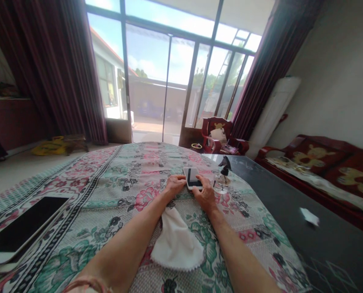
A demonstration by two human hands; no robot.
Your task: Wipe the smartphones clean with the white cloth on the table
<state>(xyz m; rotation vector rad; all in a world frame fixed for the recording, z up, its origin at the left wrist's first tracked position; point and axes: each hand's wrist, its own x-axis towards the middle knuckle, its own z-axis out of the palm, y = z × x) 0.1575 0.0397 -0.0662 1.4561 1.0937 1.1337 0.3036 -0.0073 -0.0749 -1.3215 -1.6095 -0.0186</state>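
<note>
A white-framed smartphone [194, 178] with a dark screen lies flat or nearly flat on the flowered cloth. My left hand [174, 185] has its fingers against the phone's left edge. Along the opposite edge, my right hand [206, 194] grips it between thumb and fingers. A white cloth [177, 244] with a scalloped edge lies crumpled between my forearms. Just right of my right hand stands a clear spray bottle [221, 184] with a black trigger top.
A large white-framed tablet [25, 226] lies at the table's left. The patterned tablecloth [108, 211] covers the round table. To the right is a dark table [279, 195] with a crumpled white paper [309, 216], then a red wooden sofa [322, 162]. A red armchair [219, 136] stands by glass doors.
</note>
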